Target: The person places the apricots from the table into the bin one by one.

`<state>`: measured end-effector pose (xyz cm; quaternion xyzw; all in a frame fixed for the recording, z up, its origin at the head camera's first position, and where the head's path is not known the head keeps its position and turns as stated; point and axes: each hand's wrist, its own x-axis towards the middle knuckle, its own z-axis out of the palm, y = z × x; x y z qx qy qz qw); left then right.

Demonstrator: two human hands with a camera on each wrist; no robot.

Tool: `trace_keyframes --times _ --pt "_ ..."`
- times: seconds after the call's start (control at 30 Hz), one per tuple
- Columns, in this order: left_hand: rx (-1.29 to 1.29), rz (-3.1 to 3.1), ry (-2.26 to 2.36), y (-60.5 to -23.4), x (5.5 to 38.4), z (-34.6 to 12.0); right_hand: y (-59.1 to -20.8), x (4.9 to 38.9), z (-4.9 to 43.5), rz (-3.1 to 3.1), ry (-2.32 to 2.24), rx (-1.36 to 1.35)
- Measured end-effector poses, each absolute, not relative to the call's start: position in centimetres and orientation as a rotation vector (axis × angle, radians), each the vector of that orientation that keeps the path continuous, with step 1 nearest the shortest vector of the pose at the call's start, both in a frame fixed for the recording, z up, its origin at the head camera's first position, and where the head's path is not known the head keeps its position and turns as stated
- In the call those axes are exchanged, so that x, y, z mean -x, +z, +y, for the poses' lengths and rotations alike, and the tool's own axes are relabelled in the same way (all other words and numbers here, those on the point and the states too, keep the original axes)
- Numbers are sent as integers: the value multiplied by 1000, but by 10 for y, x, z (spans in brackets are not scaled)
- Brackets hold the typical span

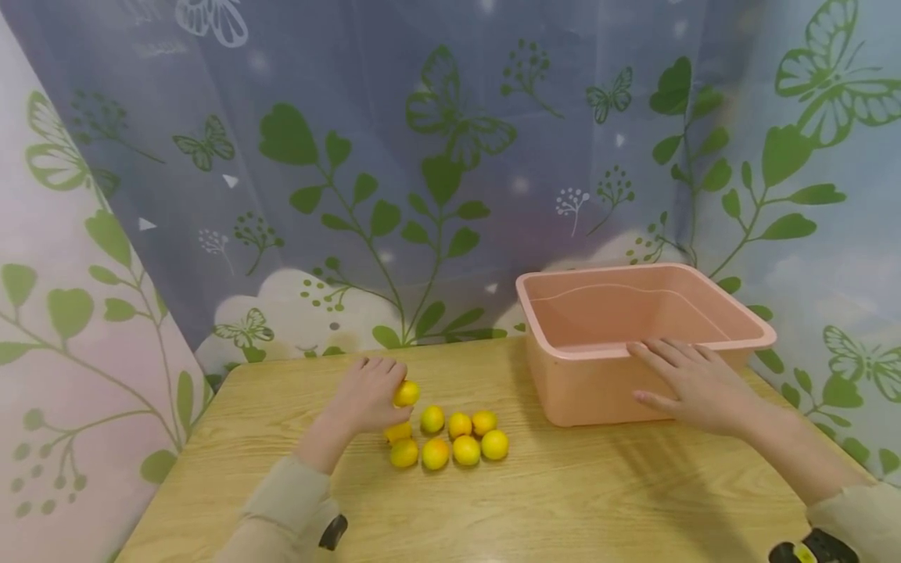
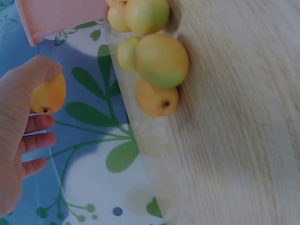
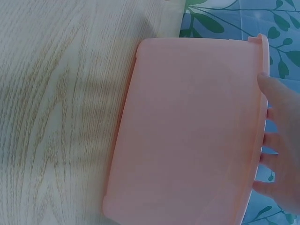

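Observation:
My left hand pinches a small yellow-orange fruit between thumb and forefinger. In the left wrist view this fruit is raised beside the others, a dark spot at its end, the remaining fingers loosely spread. Just right of and below that hand, several similar fruits lie in two rough rows on the wooden table. My right hand is at the near rim of a pink plastic tub, its fingers extended over the edge. In the right wrist view, the thumb overlaps the rim.
The tub stands upright at the table's right side, near the back. A patterned curtain with leaves and butterflies hangs behind the table and along both sides. Dark straps circle both wrists.

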<state>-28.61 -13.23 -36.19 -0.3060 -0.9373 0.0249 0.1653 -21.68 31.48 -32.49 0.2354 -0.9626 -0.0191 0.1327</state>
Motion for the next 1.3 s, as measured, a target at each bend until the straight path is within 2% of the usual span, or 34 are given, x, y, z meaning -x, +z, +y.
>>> trace_keyframes --times 0.57,1.3 --pt "913 -2577 135 -330 297 -77 -326 218 317 -2778 -81 -697" --pt "933 -2554 171 -282 295 7 -317 216 315 -2871 48 -698"
